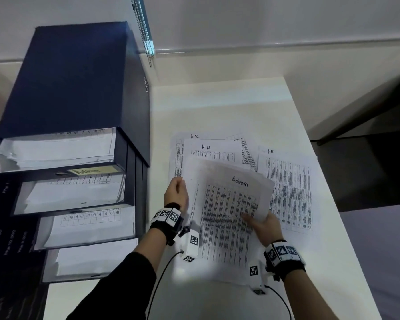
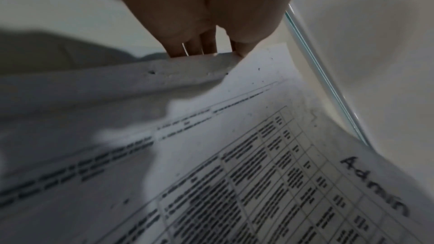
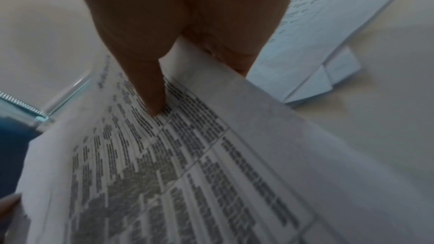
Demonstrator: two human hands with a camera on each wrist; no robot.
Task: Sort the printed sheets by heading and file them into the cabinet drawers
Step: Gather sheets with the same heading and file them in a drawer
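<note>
On table, 12 o'clock: two HR sheets (image 1: 214,151), one A.R. sheet (image 1: 179,153).
Cabinet, 9 o'clock: four drawers (image 1: 74,195) pulled out.
Hands: left hand (image 1: 176,192) and right hand (image 1: 264,224) both pinch Admin sheet (image 1: 231,211).
Right wrist only: thumb (image 3: 145,73) atop print.

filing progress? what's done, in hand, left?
Done: the cabinet has four drawers pulled out, each holding paper. In hand: the Admin sheet, held by the left hand and the right hand. Left: the HR sheets and the A.R. sheet lie on the table.
</note>
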